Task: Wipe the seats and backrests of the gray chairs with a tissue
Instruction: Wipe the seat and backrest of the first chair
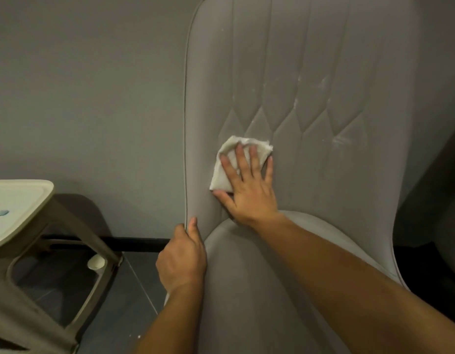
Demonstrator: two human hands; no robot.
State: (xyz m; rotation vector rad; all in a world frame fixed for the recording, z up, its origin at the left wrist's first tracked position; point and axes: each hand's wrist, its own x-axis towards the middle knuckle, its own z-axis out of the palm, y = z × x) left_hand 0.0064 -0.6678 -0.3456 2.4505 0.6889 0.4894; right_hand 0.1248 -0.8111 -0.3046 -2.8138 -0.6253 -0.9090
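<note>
Gray chair (310, 72) fills the view, backrest upright. Right hand (247, 185) presses folded tissue (222, 176) flat, fingers spread, on lower-left of backrest (323, 162) just above seat (247, 290). Left hand (181, 261) pinches backrest's left edge. White flecks higher up + to the right, so prob. early-to-mid; seat apparently still to do.

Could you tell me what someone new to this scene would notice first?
The white tissue stands out, pressed flat by the right hand against the lower backrest of the gray chair. The left hand grips the backrest's left edge just above the seat. Pale streaks mark the quilting to the right; a cream stool sits at far left.
</note>
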